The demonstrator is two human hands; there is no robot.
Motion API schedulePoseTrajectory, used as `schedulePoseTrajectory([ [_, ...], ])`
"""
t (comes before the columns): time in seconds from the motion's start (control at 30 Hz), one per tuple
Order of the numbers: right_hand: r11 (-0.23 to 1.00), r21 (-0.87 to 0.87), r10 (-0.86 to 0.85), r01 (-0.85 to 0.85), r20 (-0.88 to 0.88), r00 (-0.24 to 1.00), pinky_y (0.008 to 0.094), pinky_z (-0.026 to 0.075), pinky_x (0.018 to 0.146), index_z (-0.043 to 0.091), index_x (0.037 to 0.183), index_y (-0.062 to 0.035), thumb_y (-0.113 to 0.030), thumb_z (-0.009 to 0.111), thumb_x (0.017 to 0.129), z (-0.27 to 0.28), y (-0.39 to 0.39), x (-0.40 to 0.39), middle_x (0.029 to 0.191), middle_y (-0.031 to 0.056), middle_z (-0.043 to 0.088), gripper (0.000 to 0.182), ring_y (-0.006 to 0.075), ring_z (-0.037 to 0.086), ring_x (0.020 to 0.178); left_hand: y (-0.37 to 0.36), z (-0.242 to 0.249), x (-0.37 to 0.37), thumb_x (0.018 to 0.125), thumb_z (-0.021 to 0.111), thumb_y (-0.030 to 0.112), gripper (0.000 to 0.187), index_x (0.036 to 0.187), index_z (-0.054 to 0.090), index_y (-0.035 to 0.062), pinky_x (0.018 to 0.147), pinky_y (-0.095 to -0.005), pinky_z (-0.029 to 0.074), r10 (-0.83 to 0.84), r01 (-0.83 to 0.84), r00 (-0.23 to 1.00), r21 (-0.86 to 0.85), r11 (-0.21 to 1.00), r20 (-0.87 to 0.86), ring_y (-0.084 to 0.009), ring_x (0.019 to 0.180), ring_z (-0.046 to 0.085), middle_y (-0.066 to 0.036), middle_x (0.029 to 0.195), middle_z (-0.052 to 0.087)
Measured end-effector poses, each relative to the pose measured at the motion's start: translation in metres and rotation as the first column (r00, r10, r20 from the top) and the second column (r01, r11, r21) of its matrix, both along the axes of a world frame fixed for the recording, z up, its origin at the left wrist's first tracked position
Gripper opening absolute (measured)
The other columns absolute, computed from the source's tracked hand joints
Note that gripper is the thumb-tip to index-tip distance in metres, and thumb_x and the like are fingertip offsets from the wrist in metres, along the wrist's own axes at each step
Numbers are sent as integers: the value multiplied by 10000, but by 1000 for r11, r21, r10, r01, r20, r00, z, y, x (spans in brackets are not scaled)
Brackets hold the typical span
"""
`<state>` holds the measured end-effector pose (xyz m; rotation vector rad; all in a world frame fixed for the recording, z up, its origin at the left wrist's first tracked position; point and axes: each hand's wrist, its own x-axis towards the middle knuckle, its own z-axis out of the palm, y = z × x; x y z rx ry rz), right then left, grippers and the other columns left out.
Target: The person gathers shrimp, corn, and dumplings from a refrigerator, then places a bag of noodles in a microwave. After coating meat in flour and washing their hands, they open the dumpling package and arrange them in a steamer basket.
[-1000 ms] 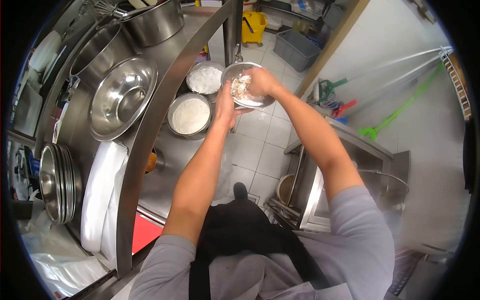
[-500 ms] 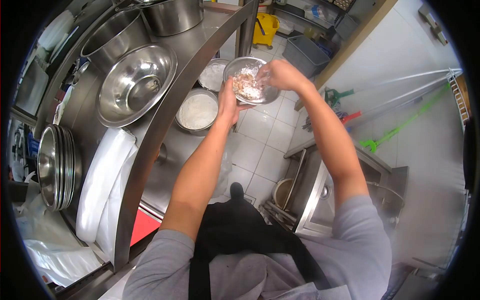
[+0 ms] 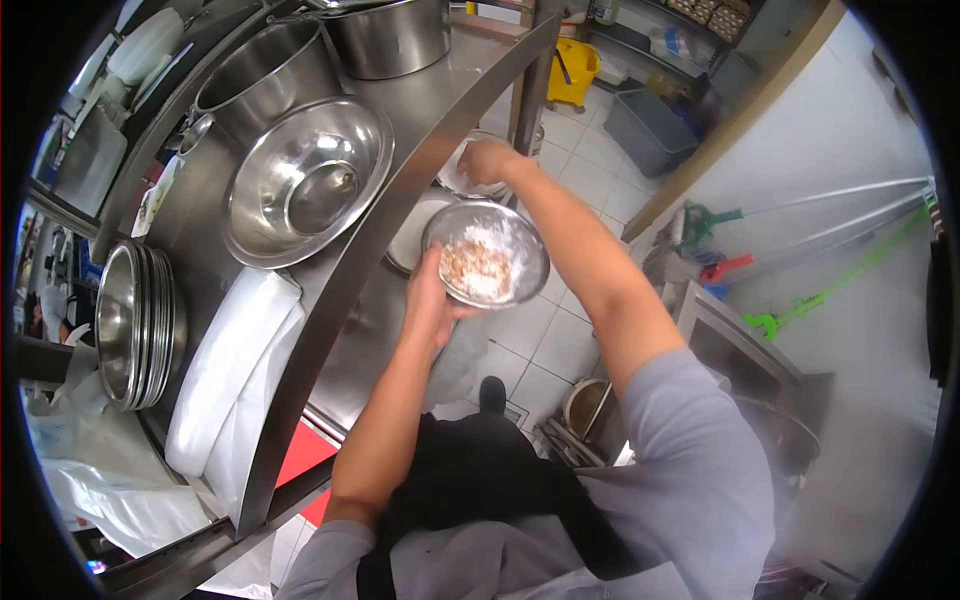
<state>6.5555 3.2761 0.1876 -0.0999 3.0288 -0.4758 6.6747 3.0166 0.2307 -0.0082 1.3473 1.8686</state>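
Observation:
My left hand (image 3: 430,308) grips a metal bowl (image 3: 534,262) by its near left side, thumb at the rim and fingers beneath. Small brownish pieces (image 3: 470,266) lie in the bowl under a coating of white powder. Beyond it, my right hand (image 3: 490,164) reaches down into a round container (image 3: 452,174) of white powder; its fingers are hidden or blurred. A second round container (image 3: 406,238) with pale powder is partly covered by the bowl.
On the steel shelf (image 3: 440,110) to the left stand a wide metal bowl (image 3: 250,190), deep pots (image 3: 390,45), stacked bowls (image 3: 118,325) and white plastic sheeting (image 3: 225,380). Brooms (image 3: 690,225) lean at the right wall. A yellow bucket (image 3: 572,75) and grey bin (image 3: 650,135) stand farther back.
My right hand has left the held bowl and moved left into the far powder container. The bowl, in my left hand, now covers more of the nearer container. The camera view has shifted.

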Motion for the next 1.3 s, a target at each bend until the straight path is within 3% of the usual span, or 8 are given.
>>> schedulePoseTrajectory([
  [0.37,997,-67,59,-50,149,987,350,539,732,778,884,-157,-159,696,663,-8,1,-7,891,110,729,236,257,693,789,14,-10,-4,982,366,497,659,1374,370,-33,726,-490,610,-142,141,990,-85,986,-3,-323,1021,665,-224,1234,583],
  [0.53,986,-107,-117,130,114,986,356,532,713,776,929,-136,-148,707,656,-18,8,-4,897,128,729,282,246,682,766,34,-35,8,988,351,502,652,1392,340,-10,783,-509,590,-198,198,980,-64,978,8,-327,1059,647,-213,1281,555],
  [0.7,819,-493,-264,293,129,956,308,530,706,758,988,-75,-121,715,744,61,25,64,875,66,738,252,171,672,769,60,-62,8,1012,277,487,622,1394,328,-1,797,-517,585,-203,203,978,-1,979,-45,-322,1095,630,-211,1297,541],
  [0.87,959,73,-281,274,109,954,371,528,771,767,936,-103,-225,760,676,56,-30,141,879,157,724,287,281,688,825,66,-62,14,1002,274,524,655,1376,357,-8,799,-515,589,-226,231,973,144,962,-47,-318,1085,634,-209,1281,550],
  [0.93,918,-309,-246,249,52,968,380,518,826,741,1025,-99,-262,783,649,63,-40,177,955,183,714,411,316,678,916,56,-63,22,999,277,530,662,1370,365,-12,801,-513,590,-256,263,965,179,948,-62,-316,1081,635,-206,1275,554],
  [1.03,822,-98,-539,561,184,822,391,501,876,688,1150,-111,-279,783,652,83,-86,228,1054,205,690,534,334,655,996,29,-70,45,997,281,529,633,1368,375,24,799,-501,597,-178,185,983,257,949,-51,-326,1081,631,-198,1261,556],
  [1.17,750,-152,-645,644,47,763,407,484,926,655,1201,-126,-264,751,694,16,-166,260,1104,216,667,534,350,627,1070,-21,-100,72,983,396,489,611,1419,291,74,781,-535,586,-181,180,983,293,939,-23,-320,1236,498,-161,1348,454],
  [1.3,656,-127,-743,744,67,666,436,497,901,682,1152,-107,-173,693,718,20,-246,300,1092,213,667,439,372,645,1009,-98,-103,101,983,372,494,591,1399,309,78,754,-515,596,-427,424,904,216,880,-36,-331,1138,568,-164,1352,455],
])
